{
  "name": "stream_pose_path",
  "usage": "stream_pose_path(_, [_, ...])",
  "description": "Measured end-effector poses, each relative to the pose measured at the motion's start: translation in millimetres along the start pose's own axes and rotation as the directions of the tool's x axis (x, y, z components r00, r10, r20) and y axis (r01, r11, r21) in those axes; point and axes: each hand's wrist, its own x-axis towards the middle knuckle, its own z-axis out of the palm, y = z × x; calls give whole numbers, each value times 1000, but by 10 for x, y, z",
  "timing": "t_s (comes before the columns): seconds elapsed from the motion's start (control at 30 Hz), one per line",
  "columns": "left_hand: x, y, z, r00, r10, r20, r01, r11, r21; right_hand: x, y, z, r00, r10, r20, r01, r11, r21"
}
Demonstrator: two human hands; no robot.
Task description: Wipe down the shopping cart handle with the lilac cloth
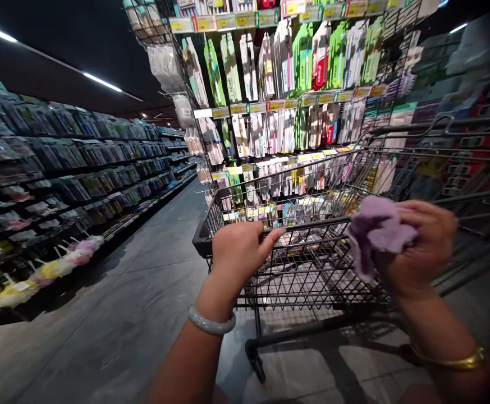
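Lilac cloth [379, 224] sits bunched in the right grip [427, 247], clenched around it, at the near top rail [312, 225] of a black wire shopping cart [307, 280]; whether cloth meets rail I cannot tell. The left grip [237, 249] clasps that rail near the corner [205, 241]. Wiping seems under way, but nothing shows which parts are done or left.

Head camera: on the person's head, looking forward and down
Shopping cart [204, 240]: close, seen from above, centre to lower right
Display rack [261, 106]: faced nearly head-on beyond the cart, upper centre
Aisle floor [143, 275]: recedes at left
Forearms [194, 359]: nearest, entering at bottom edge
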Motion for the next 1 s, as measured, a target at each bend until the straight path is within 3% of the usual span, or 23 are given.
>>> stream_pose_path(0.07, [-2, 10, -45, 999, -16, 29, 17, 1000, -10, 9, 11, -24, 994, 85, -74, -89, 995, -47])
stream_pose_path(0.13, [0, 8, -108, 996, -34, 81, 36, 999, -24, -87, -142, -16, 997, 72, 2, -72, 997, -41])
stream_pose_path(0.2, [4, -11, -186, 985, -42, 166, 50, 998, -40, -220, -362, 4, 992, -38, 122, 34, 999, 34])
stream_pose_path(0.3, [5, -53, -310, 961, -68, 267, 78, 997, -28, -292, -526, -2, 912, -313, 264, 275, 946, 174])
stream_pose_path(0.33, [4, -58, -346, 958, -83, 274, 89, 996, -9, -256, -494, -23, 898, -341, 277, 299, 937, 182])
stream_pose_path(0.37, [3, -51, -375, 961, -89, 261, 89, 996, 10, -195, -420, -53, 916, -312, 253, 278, 947, 159])
stream_pose_path(0.43, [2, 10, -402, 984, -51, 173, 51, 999, 5, -40, -198, -119, 986, -119, 114, 114, 992, 45])
stream_pose_path(0.5, [6, 137, -371, 999, 24, 35, -22, 998, -57, 73, -4, -152, 999, 36, -41, -39, 996, -78])
stream_pose_path(0.53, [11, 216, -333, 998, 57, -25, -59, 993, -101, 88, 38, -147, 995, 54, -79, -64, 991, -120])
stream_pose_path(0.6, [27, 375, -226, 992, 111, -60, -118, 984, -136, 29, -27, -97, 998, 31, -61, -38, 991, -125])
stream_pose_path(0.7, [51, 519, -72, 991, 135, -15, -136, 988, -67, -174, -357, 10, 994, -46, 102, 43, 998, 35])
stream_pose_path(0.77, [60, 523, -20, 995, 101, 3, -101, 995, 2, -255, -520, 46, 945, -238, 224, 213, 968, 130])
stream_pose_path(0.83, [63, 476, -16, 997, 76, 16, -76, 997, 29, -236, -516, 27, 921, -305, 242, 274, 950, 152])
stream_pose_path(0.93, [62, 379, -65, 997, 50, 52, -50, 999, 7, -94, -284, -61, 988, -82, 133, 76, 996, 51])
stream_pose_path(1.0, [64, 314, -112, 997, 26, 79, -25, 1000, -13, -20, -157, -100, 997, 51, 58, -50, 999, -21])
